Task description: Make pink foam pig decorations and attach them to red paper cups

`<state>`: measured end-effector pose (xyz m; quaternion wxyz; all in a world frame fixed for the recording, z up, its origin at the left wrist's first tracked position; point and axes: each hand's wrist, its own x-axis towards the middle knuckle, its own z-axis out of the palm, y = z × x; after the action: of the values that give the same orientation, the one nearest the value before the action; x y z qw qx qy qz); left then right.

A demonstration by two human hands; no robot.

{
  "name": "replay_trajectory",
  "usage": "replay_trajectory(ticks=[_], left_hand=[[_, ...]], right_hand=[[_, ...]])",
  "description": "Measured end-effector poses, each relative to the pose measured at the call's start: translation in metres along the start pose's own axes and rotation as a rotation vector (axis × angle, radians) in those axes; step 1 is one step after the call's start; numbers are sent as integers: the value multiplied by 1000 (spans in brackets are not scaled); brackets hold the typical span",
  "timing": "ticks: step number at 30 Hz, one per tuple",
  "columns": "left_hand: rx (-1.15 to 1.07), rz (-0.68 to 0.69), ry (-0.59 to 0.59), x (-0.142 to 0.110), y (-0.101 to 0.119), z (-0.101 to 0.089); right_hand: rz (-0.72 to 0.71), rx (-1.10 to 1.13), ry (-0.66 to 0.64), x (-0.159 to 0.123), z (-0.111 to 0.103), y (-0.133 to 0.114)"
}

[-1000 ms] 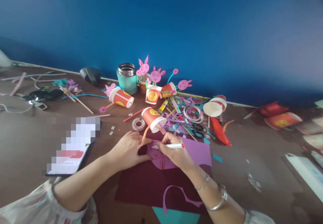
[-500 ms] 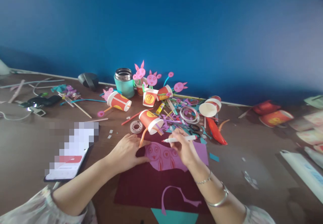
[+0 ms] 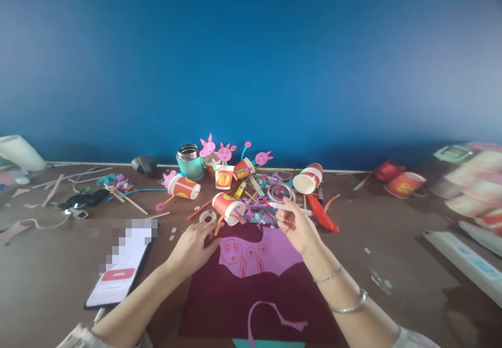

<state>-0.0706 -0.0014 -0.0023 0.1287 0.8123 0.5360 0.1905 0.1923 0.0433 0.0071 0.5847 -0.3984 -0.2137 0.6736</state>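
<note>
My left hand [image 3: 195, 247] lies flat with fingers spread on the left edge of a purple paper [image 3: 262, 254] that bears drawn circles and ear shapes. The purple paper rests on a dark maroon sheet [image 3: 235, 306]. My right hand [image 3: 298, 226] is raised just above the purple paper's upper right corner, fingers closed on a white marker pen [image 3: 292, 209] that points right. A red paper cup [image 3: 228, 206] lies on its side just beyond my left fingertips, beside a roll of tape [image 3: 207, 216].
A phone [image 3: 120, 272] lies left of my left arm. Behind the paper is a heap of red cups, pink paper animals [image 3: 224, 153], straws, scissors and scraps, with a teal jar [image 3: 190, 162]. More cups [image 3: 406, 184] and papers sit at the right. A blue wall stands behind.
My right hand lifted the pen off the purple paper and moved up and to the right. The drawing is now uncovered. The view tilted upward, showing more wall.
</note>
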Motion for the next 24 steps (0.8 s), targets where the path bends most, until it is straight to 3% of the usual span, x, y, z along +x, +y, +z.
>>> replay_trajectory(ticks=[6, 15, 24], left_hand=[[127, 34, 255, 7, 5, -3], [228, 125, 147, 48, -4, 16], [288, 87, 336, 70, 6, 20]], right_hand=[[-82, -21, 8, 5, -13, 7], [-178, -111, -59, 1, -20, 15], [-156, -51, -37, 3, -23, 13]])
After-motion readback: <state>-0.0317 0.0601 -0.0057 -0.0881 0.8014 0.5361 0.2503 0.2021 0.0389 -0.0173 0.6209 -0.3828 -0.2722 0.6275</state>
